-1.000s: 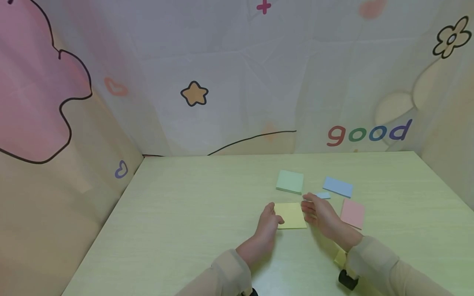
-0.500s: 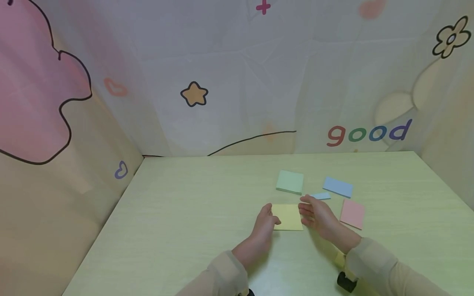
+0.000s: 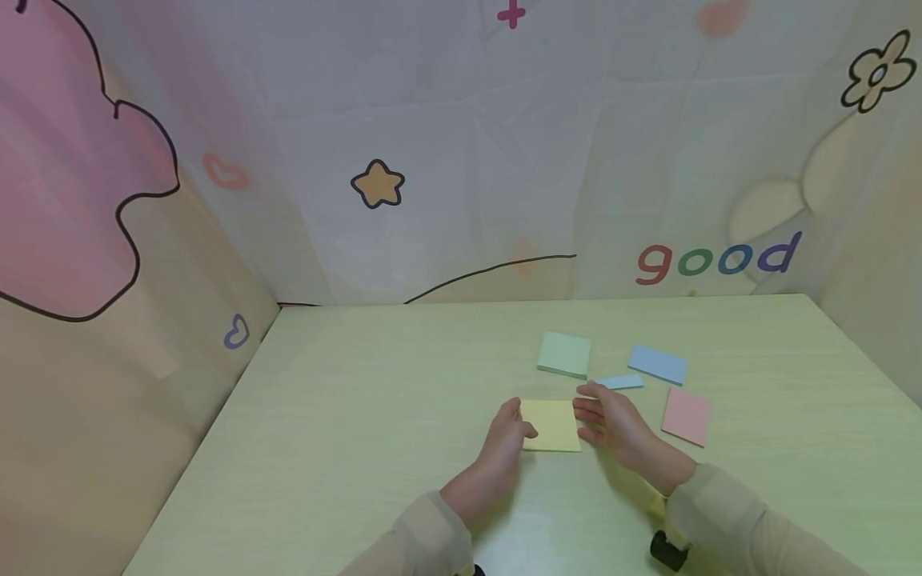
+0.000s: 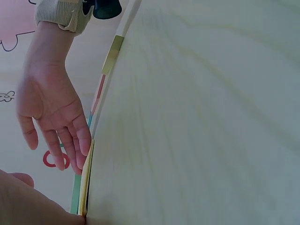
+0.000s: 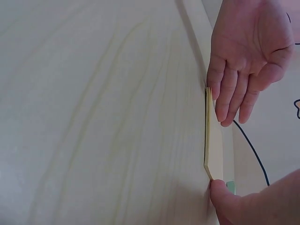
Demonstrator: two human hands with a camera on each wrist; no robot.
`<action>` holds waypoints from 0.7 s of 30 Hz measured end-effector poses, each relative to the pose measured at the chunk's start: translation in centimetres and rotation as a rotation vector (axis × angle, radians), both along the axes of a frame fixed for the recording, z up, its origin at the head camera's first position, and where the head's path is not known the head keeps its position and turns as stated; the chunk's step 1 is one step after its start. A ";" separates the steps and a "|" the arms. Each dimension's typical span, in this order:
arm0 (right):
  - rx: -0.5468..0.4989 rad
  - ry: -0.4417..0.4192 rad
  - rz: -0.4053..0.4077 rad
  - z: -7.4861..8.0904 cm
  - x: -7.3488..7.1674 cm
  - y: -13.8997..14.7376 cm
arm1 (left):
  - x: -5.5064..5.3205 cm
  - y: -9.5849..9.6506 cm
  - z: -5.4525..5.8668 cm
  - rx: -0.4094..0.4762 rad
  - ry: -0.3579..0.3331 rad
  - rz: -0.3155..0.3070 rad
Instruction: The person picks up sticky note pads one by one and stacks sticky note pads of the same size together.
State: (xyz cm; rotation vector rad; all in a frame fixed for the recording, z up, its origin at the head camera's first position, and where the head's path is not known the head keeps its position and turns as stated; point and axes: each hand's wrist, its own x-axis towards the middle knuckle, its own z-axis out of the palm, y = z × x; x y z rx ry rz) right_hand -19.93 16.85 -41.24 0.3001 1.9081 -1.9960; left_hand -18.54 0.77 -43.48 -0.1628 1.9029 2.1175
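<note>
A square yellow sticky note pad (image 3: 551, 426) lies flat on the table between the two hands. At its left edge is the left hand (image 3: 497, 452), its thumb over the pad's near left part in the head view. The right hand (image 3: 621, 430) stands at the right edge with fingers extended, fingertips touching or very near the pad. From the right wrist, the left hand (image 5: 251, 58) shows straight fingers along the pad's end (image 5: 215, 140). The left wrist view shows the right hand (image 4: 55, 101) with its palm facing across and its fingers straight.
Behind the yellow pad lie a green pad (image 3: 564, 354), a narrow light blue pad (image 3: 621, 382) and a blue pad (image 3: 657, 365). A pink pad (image 3: 686, 417) lies right of the right hand. A small yellow pad (image 3: 656, 506) is partly hidden by the right sleeve.
Both hands and the yellow pad between them have slid left and slightly toward the person. More of the narrow light blue pad shows. The other pads have stayed put.
</note>
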 end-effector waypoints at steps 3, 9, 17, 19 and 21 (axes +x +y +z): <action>0.005 0.002 -0.001 0.0 0.0 -0.2 | 0.0 -0.2 0.1 0.002 -0.004 0.005; 0.002 -0.006 -0.012 0.0 -0.1 -0.7 | 0.0 -0.5 0.1 -0.002 -0.005 0.016; 0.005 -0.004 -0.006 -0.1 -0.1 -1.1 | 0.0 -0.9 0.1 0.008 -0.017 0.020; 0.008 -0.003 -0.001 0.0 -0.2 -1.1 | 0.1 -1.0 0.2 0.005 -0.024 0.017; 0.014 -0.002 0.002 0.0 -0.2 -1.1 | 0.1 -1.1 0.3 0.001 -0.031 0.009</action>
